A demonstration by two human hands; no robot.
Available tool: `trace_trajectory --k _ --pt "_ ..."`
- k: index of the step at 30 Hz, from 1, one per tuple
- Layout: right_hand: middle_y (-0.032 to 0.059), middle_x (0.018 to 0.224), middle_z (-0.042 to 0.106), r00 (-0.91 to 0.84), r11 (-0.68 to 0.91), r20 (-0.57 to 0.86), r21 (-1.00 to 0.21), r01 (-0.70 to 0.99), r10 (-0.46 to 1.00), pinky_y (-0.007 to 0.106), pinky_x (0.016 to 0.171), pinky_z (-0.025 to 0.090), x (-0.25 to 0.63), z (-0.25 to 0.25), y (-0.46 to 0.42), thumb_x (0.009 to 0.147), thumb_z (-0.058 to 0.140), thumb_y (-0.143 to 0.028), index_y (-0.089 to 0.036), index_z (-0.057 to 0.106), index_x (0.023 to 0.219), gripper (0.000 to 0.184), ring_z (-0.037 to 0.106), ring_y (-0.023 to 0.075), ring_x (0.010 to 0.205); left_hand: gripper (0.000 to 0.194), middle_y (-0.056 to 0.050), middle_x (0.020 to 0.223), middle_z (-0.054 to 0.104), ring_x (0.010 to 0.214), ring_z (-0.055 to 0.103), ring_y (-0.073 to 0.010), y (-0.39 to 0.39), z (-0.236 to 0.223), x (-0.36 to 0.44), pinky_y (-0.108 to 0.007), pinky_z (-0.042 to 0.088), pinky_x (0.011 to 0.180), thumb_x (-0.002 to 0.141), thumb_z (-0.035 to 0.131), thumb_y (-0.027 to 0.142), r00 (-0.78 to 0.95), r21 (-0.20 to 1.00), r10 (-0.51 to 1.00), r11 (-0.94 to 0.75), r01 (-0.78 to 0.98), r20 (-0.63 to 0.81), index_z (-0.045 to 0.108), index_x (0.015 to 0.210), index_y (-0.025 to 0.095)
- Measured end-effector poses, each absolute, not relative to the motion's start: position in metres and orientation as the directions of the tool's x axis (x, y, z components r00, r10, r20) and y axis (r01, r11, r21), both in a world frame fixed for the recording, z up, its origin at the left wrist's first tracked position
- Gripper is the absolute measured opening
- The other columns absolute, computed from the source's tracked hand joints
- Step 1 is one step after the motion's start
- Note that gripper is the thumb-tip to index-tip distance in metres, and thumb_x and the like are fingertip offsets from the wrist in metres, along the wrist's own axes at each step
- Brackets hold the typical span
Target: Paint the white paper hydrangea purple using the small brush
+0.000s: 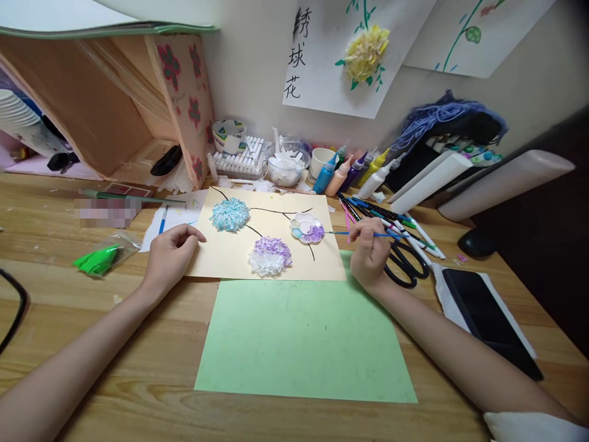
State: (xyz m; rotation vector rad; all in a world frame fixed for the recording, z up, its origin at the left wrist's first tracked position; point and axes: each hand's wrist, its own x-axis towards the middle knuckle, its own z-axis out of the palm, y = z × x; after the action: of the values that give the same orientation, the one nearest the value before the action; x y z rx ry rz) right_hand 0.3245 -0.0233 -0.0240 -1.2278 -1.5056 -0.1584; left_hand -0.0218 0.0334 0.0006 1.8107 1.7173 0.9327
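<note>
Wet purple within reach of bare paper

The right hand (370, 252) is closed around a thin blue brush (338, 233), its tip at the purple paint in the flower-shaped palette (307, 228). That palette sits directly on the cream sheet (221, 258), over a drawn dark line and just beside the purple-and-white flower (270, 255). A firm push of the brush could slide or tip it, smearing colour across the sheet. An overloaded tip could drip on the bare stretch between palette and flower, or flood the flower's white part.

The left hand (172, 248) rests curled at the sheet's left edge; whether its fingers are together or apart is hard to tell. If it bears down lightly, the sheet could skid, since its lower edge overlaps the loose green sheet (304, 337) on the desk (138, 380). The black-handled scissors (407, 264) lie near the right wrist, where a careless sweep could knock them.
</note>
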Motion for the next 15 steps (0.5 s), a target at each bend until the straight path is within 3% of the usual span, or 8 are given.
trace_trajectory --k 7,11,15 --pt "0.0028 0.064 0.054 0.184 0.468 0.778 -0.529 0.708 0.601 0.039 0.069 0.039 0.324 -0.022 -0.024 0.099 0.031 -0.037 -0.024 0.052 0.068 0.039 0.050 0.0209 0.069 0.017 0.003 0.054 0.054 0.052 0.044 -0.0145 0.033 0.001 -0.022 -0.026 0.031 0.051 0.071 0.049 0.023 -0.018 0.740 0.987 -0.105 0.664 0.157 0.065 0.065 0.021" --pt "0.0020 0.074 0.060 0.227 0.553 0.793 -0.569 0.609 0.566 0.040 0.075 0.045 0.311 -0.022 -0.031 0.098 0.036 -0.033 -0.024 0.056 0.082 0.027 0.059 0.0207 0.075 0.017 0.002 0.056 0.056 0.055 0.047 -0.0154 0.032 0.001 -0.022 -0.026 0.033 0.053 0.070 0.049 0.022 0.004 0.752 0.988 -0.121 0.648 0.156 0.065 0.065 0.022" --pt "0.0042 0.087 0.065 0.091 0.649 0.752 -0.617 0.446 0.653 0.038 0.074 0.048 0.292 -0.022 -0.048 0.096 0.037 -0.028 -0.025 0.058 0.095 0.021 0.063 0.0212 0.084 0.015 0.002 0.058 0.057 0.055 0.045 -0.0143 0.030 0.001 -0.021 -0.026 0.033 0.053 0.069 0.049 0.021 0.032 0.782 0.984 -0.161 0.603 0.178 0.063 0.065 0.021"
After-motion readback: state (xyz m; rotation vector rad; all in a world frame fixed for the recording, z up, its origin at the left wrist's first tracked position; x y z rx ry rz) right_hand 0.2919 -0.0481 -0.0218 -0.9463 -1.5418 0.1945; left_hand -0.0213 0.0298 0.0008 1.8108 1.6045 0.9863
